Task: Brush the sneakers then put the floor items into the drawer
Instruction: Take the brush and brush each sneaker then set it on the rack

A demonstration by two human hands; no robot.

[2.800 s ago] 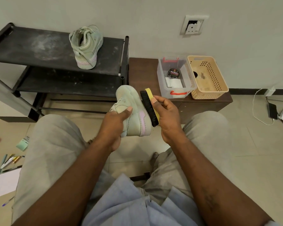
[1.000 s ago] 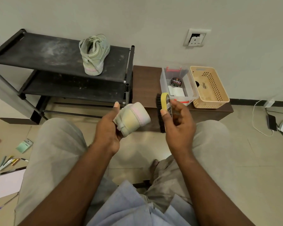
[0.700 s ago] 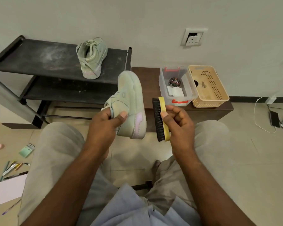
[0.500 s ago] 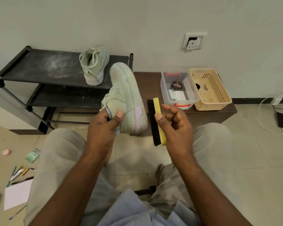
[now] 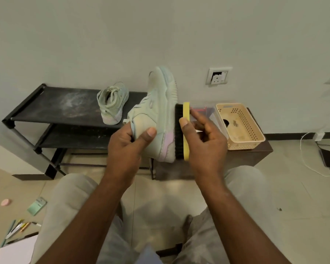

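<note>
Sneaker (image 5: 158,103) sole edge under brush (image 5: 179,141)

Held at centre, toe pointing to 12 o'clock, collar gripped by left hand (image 5: 126,147) with thumb pressed on the side panel. Brush pinched along its yellow back by right hand (image 5: 206,145), bristles touching the sole at the shoe's 3 o'clock. Probably light, soft in the upper, stiff at the sole; best held at collar or heel. Second sneaker (image 5: 112,103) on black rack (image 5: 51,103) at 10 o'clock. Pens (image 5: 17,228) and paper (image 5: 17,252) on floor (image 5: 293,187) at 7 o'clock, not yet stowed.

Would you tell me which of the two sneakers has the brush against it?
The sneaker held in the left hand: the brush in the right hand touches its sole. The other sneaker sits on the rack.
</note>
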